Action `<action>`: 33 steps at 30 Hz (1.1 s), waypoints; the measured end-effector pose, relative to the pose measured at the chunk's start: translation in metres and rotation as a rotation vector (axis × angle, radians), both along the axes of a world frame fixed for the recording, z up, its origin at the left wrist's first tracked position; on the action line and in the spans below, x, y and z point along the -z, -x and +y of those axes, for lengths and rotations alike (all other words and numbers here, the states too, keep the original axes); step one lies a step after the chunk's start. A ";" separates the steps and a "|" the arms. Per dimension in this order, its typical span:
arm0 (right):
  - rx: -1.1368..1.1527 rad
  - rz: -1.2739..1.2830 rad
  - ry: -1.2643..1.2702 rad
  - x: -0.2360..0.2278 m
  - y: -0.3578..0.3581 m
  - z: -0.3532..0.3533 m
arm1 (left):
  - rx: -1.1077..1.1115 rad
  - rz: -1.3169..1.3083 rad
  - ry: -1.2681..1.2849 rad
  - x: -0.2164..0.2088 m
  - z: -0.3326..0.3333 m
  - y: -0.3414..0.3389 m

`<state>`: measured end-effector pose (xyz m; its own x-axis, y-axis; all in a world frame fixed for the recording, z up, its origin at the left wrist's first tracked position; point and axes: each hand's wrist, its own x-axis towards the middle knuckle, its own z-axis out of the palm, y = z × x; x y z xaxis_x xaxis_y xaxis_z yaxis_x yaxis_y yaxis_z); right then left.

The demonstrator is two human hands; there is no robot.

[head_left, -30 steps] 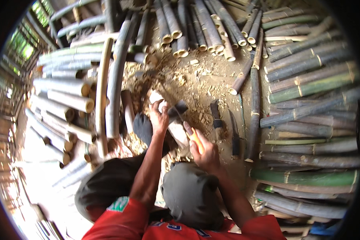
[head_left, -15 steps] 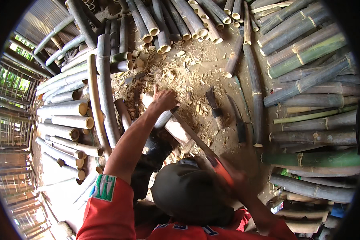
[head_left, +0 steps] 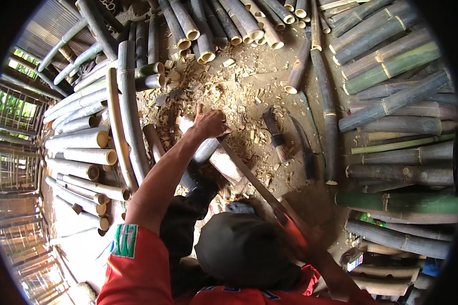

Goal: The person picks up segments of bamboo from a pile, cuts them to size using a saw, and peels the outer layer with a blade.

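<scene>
My left hand [head_left: 208,122] is closed over a short grey bamboo tube [head_left: 205,151], pressing on its upper part with the thumb raised. Under the tube lies a pale wooden block [head_left: 227,163]. A handsaw [head_left: 252,181] slants from the tube, just below my left fingers, down to the lower right, its blade tip end touching beside the tube. Blurred by motion, my right hand [head_left: 310,240] grips the saw's red-orange handle. My dark-trousered leg is next to the tube, and a dark cap covers part of the lower middle.
Right of the block lie a dark-bladed chopping knife [head_left: 275,134] and a curved knife [head_left: 305,147] among wood chips [head_left: 229,101]. Bamboo poles [head_left: 392,107] are stacked at the right, with more cut tubes [head_left: 81,152] at the left and tubes [head_left: 203,35] at the far side.
My right hand has drawn the saw back a little toward the lower right. My left hand stays on the bamboo tube, and the whole view has shifted slightly.
</scene>
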<state>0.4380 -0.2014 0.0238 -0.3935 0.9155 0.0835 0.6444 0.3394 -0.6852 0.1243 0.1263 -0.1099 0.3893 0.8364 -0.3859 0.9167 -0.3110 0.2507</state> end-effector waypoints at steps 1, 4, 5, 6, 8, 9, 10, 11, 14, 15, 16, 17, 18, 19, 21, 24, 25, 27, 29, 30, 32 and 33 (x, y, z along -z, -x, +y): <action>0.008 0.027 -0.008 -0.005 0.000 -0.002 | 0.019 -0.014 -0.005 0.002 0.005 -0.001; 0.157 0.315 0.099 0.036 0.036 0.034 | 0.058 -0.077 -0.030 0.010 0.007 0.003; 0.172 0.199 0.158 0.066 0.058 0.056 | 0.097 -0.054 -0.076 0.006 0.010 -0.004; 0.194 0.223 0.104 0.072 0.085 0.090 | 0.136 -0.034 -0.113 0.004 0.008 -0.011; 0.171 0.148 -0.078 0.109 0.121 0.132 | 0.097 -0.041 -0.046 0.000 0.013 -0.016; 0.159 0.150 -0.033 0.104 0.121 0.128 | 0.061 -0.047 -0.003 0.002 0.012 -0.010; 0.147 0.144 0.009 0.092 0.113 0.120 | 0.088 -0.045 -0.012 0.003 0.011 -0.009; 0.149 0.161 0.097 0.076 0.092 0.096 | 0.119 -0.049 -0.023 0.001 0.009 -0.012; 0.049 0.029 0.238 0.029 0.013 0.008 | 0.111 -0.085 0.018 0.002 0.009 -0.001; 0.072 0.145 0.212 0.004 0.006 -0.004 | 0.095 -0.094 0.048 -0.001 0.008 -0.001; 0.085 0.183 0.174 0.002 0.007 -0.005 | 0.092 -0.108 0.069 -0.004 0.011 -0.004; 0.092 0.220 0.136 0.002 0.007 -0.005 | 0.084 -0.110 0.095 -0.002 0.014 -0.005; 0.074 0.184 0.098 0.026 0.016 0.007 | 0.073 -0.110 0.121 -0.002 0.014 -0.003; 0.057 0.145 0.041 0.048 0.024 0.027 | 0.115 -0.061 0.126 -0.001 0.017 -0.005; 0.140 0.142 0.069 0.074 0.076 0.087 | 0.114 -0.071 0.096 0.003 0.018 -0.012; 0.151 0.161 -0.038 0.087 0.122 0.137 | 0.116 -0.065 0.091 0.008 0.023 -0.012; 0.127 0.121 0.057 0.086 0.117 0.129 | 0.099 -0.076 0.084 0.010 0.021 -0.008; 0.083 0.158 0.052 0.074 0.081 0.087 | 0.103 -0.120 0.072 0.014 0.018 -0.007; 0.083 -0.002 0.132 0.056 0.023 0.019 | 0.143 -0.135 0.084 0.009 0.023 -0.018; 0.052 -0.060 0.173 0.052 -0.002 -0.013 | 0.112 -0.130 0.109 0.009 0.020 -0.011; 0.057 0.039 0.315 0.031 -0.022 -0.037 | 0.088 -0.141 0.149 0.012 0.020 -0.006; 0.057 0.083 0.356 0.032 -0.024 -0.038 | 0.068 -0.161 0.162 0.013 0.019 -0.003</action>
<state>0.4622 -0.2399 -0.0084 -0.3459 0.9133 -0.2149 0.5929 0.0353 -0.8045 0.1273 0.1450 -0.1233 0.5100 0.7381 -0.4418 0.8393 -0.3145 0.4435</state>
